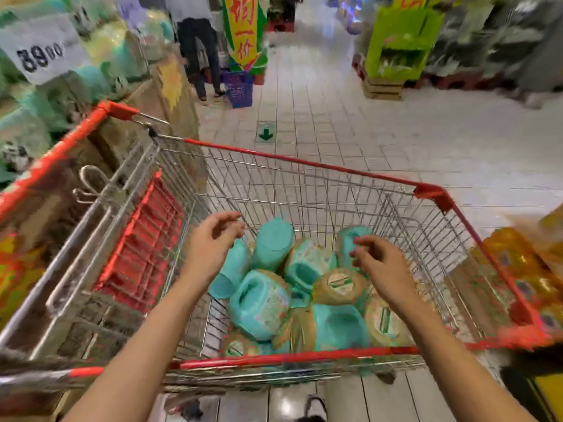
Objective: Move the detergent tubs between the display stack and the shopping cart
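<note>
Several teal detergent tubs (262,303) with yellow-green labels lie jumbled on their sides in the wire shopping cart (307,161), which has a red rim. My left hand (213,242) hovers over the left side of the pile with fingers loosely curled and holds nothing. My right hand (380,260) hovers over the right side of the pile, fingers apart, also empty. More teal tubs of the display stack (27,132) rise blurred at the far left under a price sign (39,53).
A person (201,53) stands ahead on the left by a purple basket (239,86). A green display stand (399,47) sits on a pallet at the right. Orange packs (524,263) press against the cart's right side. Tiled aisle floor runs ahead.
</note>
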The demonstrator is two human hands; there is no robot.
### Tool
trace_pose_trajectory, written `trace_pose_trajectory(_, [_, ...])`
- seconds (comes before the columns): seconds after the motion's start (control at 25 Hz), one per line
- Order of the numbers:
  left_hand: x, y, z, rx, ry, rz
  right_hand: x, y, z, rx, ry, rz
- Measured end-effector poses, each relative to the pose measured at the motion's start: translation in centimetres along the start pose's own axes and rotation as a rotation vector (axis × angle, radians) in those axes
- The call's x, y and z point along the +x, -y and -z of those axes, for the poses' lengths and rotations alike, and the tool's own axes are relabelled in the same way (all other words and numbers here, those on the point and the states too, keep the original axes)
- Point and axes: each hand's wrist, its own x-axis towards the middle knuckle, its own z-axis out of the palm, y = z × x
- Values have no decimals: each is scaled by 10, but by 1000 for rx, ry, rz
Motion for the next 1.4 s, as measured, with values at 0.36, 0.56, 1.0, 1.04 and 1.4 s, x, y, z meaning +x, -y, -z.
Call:
trace_pose_trajectory(0.36, [110, 192, -64, 129, -103, 641, 190, -101, -102, -275, 381, -169])
trace_pose_trajectory(0.56, [127, 256, -95, 213, -49, 575, 238, -148, -172, -319, 359, -192])
trace_pose_trajectory(1.0, [125, 278, -129, 143, 19, 350, 250, -167, -231, 78, 306, -481])
trace_pose_trajectory(1.04, [122, 272, -128, 139, 23, 329, 244, -161, -224, 121, 295, -502])
trace_pose_trajectory(1.4, [54, 210, -102, 413, 370, -52, 164, -105, -114, 397, 354, -705])
